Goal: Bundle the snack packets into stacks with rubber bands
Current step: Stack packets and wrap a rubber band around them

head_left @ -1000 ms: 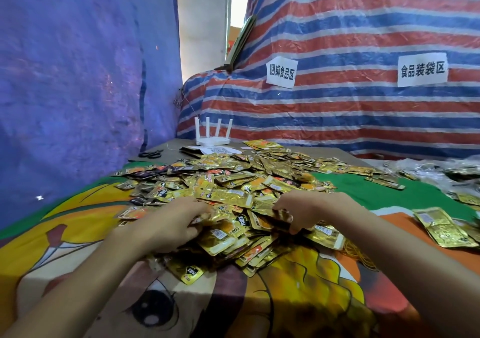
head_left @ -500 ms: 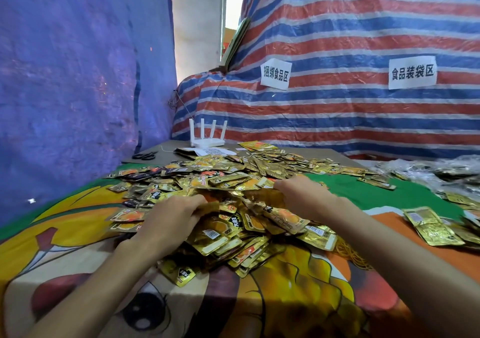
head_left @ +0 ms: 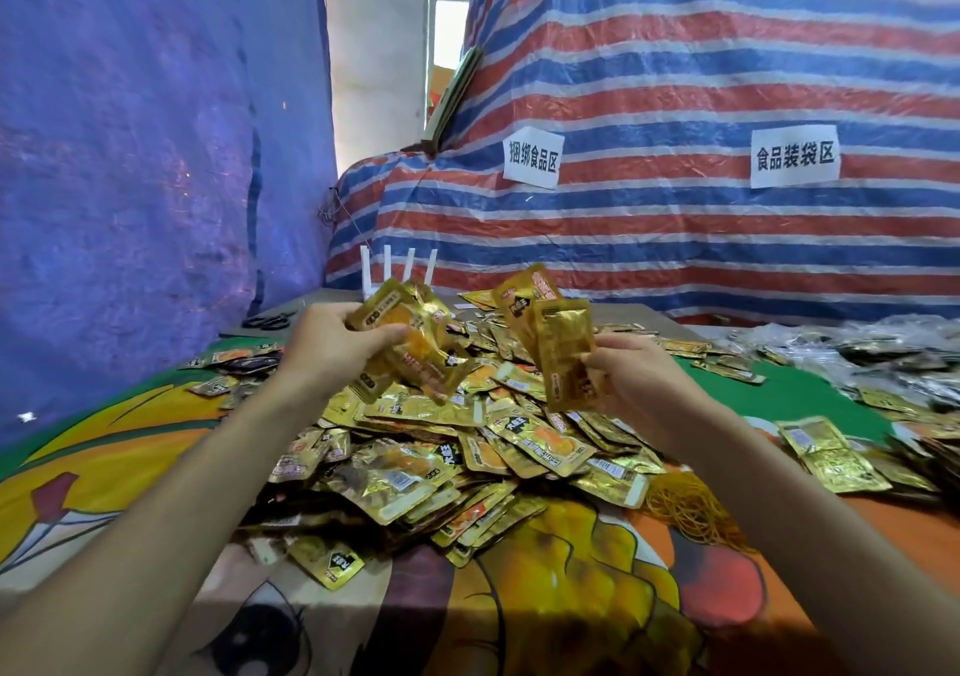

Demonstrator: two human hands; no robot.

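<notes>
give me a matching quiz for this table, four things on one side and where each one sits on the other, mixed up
Things:
1. rubber bands
2. scissors
3. white router
4. paper signs

Places:
A. on the striped tarp
B. at the table's far end, behind the packets gripped by the left hand
C. heaped on the cartoon cloth, right of the loose pile
D. far left, near the blue tarp

Pairs: 1-C, 2-D, 3-B, 4-A
</notes>
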